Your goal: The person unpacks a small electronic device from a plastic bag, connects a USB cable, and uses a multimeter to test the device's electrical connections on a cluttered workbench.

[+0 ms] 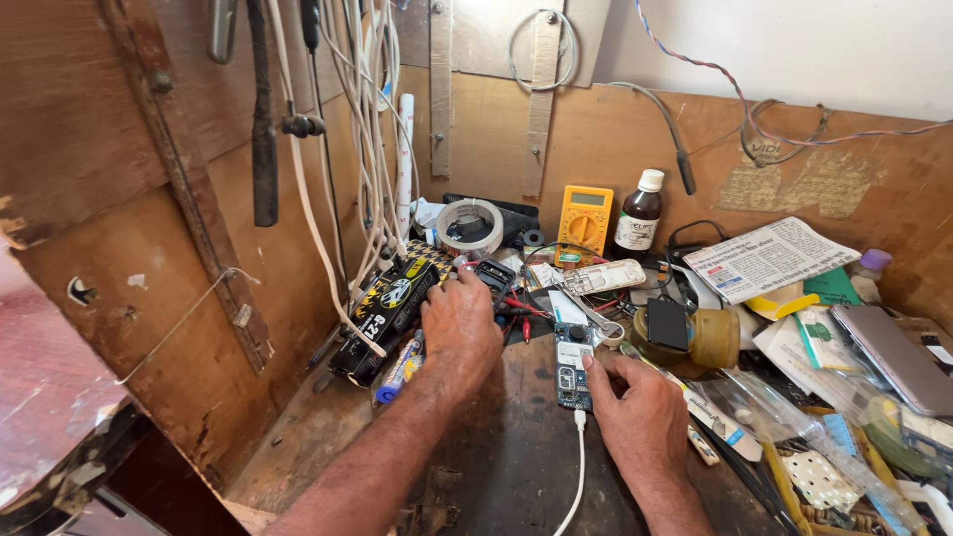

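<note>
Head view: a cluttered wooden workbench [496, 467] is seen from above, boxed in by plywood walls.
Left hand: the left hand [459, 328] is stretched forward, fingers curled down among small parts and red leads beside a black device [493, 274]; whether anything is pinched cannot be told, since the fingertips are hidden by the back of the hand.
Right hand: the right hand [640, 402] is laid on the bench, its thumb pressed against the right edge of an opened phone circuit board [574, 365].
Circuit board: it lies flat at the middle of the bench, between the two hands, with a white cable [579, 467] plugged into its near end.
Left surroundings: a black and yellow box [389, 303] and a blue marker [400, 369] are found just left of the left hand; white cords [367, 129] hang down the wall above them.
Behind: a tape roll [470, 226], a yellow multimeter [584, 222] and a brown bottle [638, 211] stand against the back wall.
Right surroundings: a folded newspaper [769, 256], a grey phone [893, 355] and plastic bags [794, 422] are heaped close to the right hand.
</note>
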